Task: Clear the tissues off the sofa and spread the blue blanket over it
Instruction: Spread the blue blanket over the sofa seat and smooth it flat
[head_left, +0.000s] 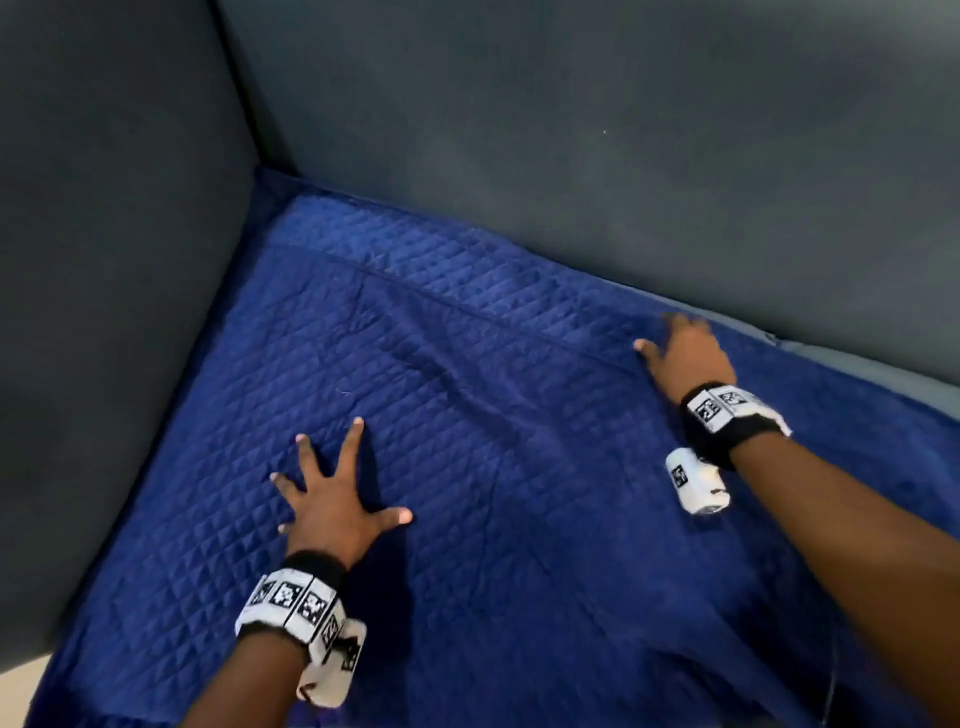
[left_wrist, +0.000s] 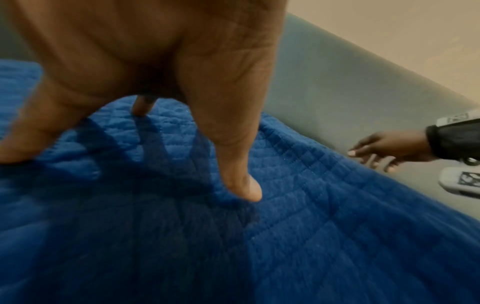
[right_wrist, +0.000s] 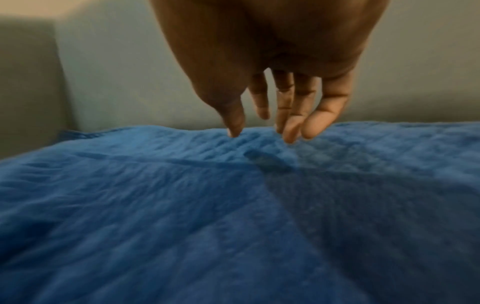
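Across the whole upper part of the head view stands the dark grey sofa, its backrest running along the top and its armrest rising on the left, the two meeting in a corner. A narrow strip of bare seat cushion shows at the right, between the backrest and the cloth.

Over the seat lies the blue blanket, quilted in small squares, reaching into the back corner and up against the armrest. Its back hem lies close along the foot of the backrest. Shallow creases run slantwise across its middle, and a stitched seam crosses it near the back.

On the near left part of the blanket rests the left hand, palm down, its fingers straight and fanned wide apart, the thumb stretched out to the right; the left wrist view shows the fingertips touching the cloth with the palm arched above it. Well apart from it, near the back edge on the right, the right hand reaches forward, somewhat blurred. The right wrist view shows its fingers straight and close together, pointing down, their tips just meeting the blanket near the hem, the thumb a little aside. Neither hand grips the cloth.

Each forearm wears a black wrist band carrying white blocks printed with black square markers.
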